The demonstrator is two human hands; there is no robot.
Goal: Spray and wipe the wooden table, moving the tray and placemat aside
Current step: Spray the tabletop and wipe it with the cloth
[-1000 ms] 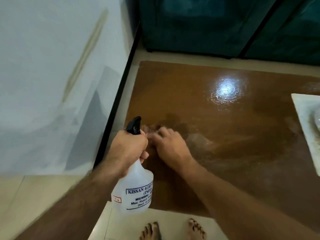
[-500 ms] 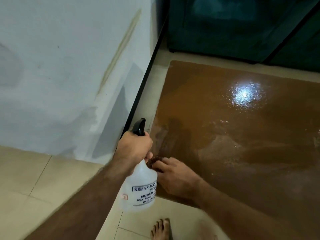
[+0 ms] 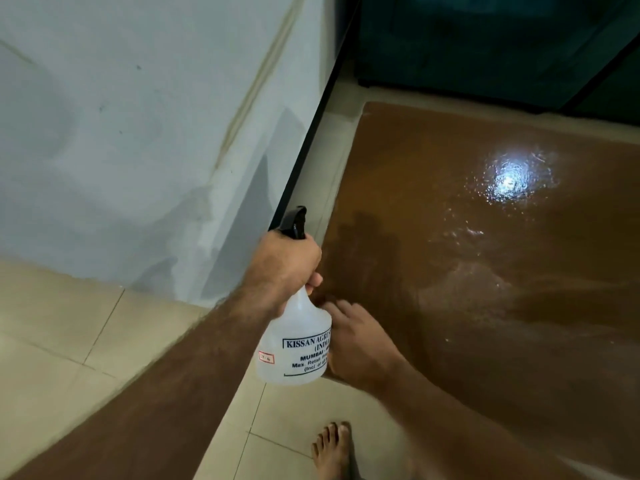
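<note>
The wooden table [image 3: 485, 271] fills the right half of the frame, its brown top glossy and streaked with wet patches, and 1 bright light reflection is seen at the upper right. Pale floor tiles [image 3: 62, 334] run along the lower left and between the table and a white wall [image 3: 121, 133], which takes up the upper left. A dark teal surface [image 3: 485, 46] lies along the top right. 1 bare foot [image 3: 334, 452] is seen at the bottom centre.

A translucent spray bottle [image 3: 298, 344] with a black trigger head and a printed label is held upright at the centre, just over the table's near left corner (its fill level cannot be told). Its neck is grasped by the left hand [image 3: 287, 268], fingers curled round it. The right hand [image 3: 356, 344] is laid on the table's near left corner, partly behind the bottle; whether anything is gripped beneath it cannot be told.
</note>
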